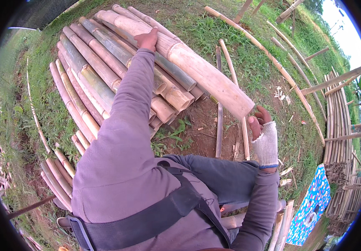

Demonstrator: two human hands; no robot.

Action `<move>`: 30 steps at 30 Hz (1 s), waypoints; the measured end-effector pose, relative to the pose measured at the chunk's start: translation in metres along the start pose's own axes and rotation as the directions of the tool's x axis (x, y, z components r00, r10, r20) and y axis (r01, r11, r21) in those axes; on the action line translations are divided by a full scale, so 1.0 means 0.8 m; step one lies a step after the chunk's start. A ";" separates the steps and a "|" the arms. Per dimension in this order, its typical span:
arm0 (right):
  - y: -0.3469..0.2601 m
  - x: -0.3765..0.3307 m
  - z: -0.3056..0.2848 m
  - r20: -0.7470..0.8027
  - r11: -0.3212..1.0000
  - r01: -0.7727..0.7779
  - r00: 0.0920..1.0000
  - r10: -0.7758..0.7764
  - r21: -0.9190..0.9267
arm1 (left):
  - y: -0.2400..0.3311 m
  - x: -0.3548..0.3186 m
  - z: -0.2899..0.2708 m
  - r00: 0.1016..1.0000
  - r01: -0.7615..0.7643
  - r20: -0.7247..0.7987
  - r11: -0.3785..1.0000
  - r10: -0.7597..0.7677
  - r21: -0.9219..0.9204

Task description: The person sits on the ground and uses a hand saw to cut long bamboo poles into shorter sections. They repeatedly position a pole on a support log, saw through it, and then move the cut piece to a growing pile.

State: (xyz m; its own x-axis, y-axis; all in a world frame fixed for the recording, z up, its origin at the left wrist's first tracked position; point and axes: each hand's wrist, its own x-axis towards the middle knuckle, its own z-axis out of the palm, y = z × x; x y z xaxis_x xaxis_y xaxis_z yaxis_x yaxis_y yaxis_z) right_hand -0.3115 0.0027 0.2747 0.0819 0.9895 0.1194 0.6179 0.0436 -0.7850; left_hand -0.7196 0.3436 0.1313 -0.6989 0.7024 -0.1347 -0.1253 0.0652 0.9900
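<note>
A thick, pale bamboo pole (207, 75) lies slantwise over the top of a stack of cut bamboo poles (101, 69), its near end jutting out to the right. My left hand (147, 39), bare, is closed against the side of this pole, partway along it; its fingertips are hidden. Close by the pole's near end is my right hand (264, 136), in a white knitted fingerless glove. Its thumb and fingers are apart and bent, with nothing seen between them. Whether the thumb touches the pole's end I cannot tell.
Two thin bamboo strips (219, 113) lie on bare soil beyond my knee. A long bamboo rail (268, 54) curves across the grass. More poles (337, 121) lean at the far right, near a blue patterned cloth (312, 209). Shorter poles (59, 178) lie at the left.
</note>
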 end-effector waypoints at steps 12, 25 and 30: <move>0.054 -0.146 -0.093 -0.329 0.897 -0.169 0.944 0.027 -0.409 | -0.018 -0.043 -0.037 0.744 -0.664 0.668 -0.110 -0.006 0.739; 0.282 -0.520 0.020 -0.675 0.568 -0.807 0.330 0.660 0.162 | -0.046 -0.282 0.004 0.023 -0.987 0.995 -0.155 0.097 0.038; 0.314 -0.579 0.086 -0.726 0.459 -0.826 0.093 0.682 0.326 | -0.034 -0.255 0.014 0.180 -0.915 0.982 -0.374 -0.051 0.149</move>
State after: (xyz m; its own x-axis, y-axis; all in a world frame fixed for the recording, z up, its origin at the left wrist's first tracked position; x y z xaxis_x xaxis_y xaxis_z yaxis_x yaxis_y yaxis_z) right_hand -0.2477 -0.4348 -0.0195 0.9963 0.0212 -0.0829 -0.0386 -0.7527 -0.6573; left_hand -0.5658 0.2066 0.1328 0.5721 0.8195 -0.0327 0.7914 -0.5620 -0.2405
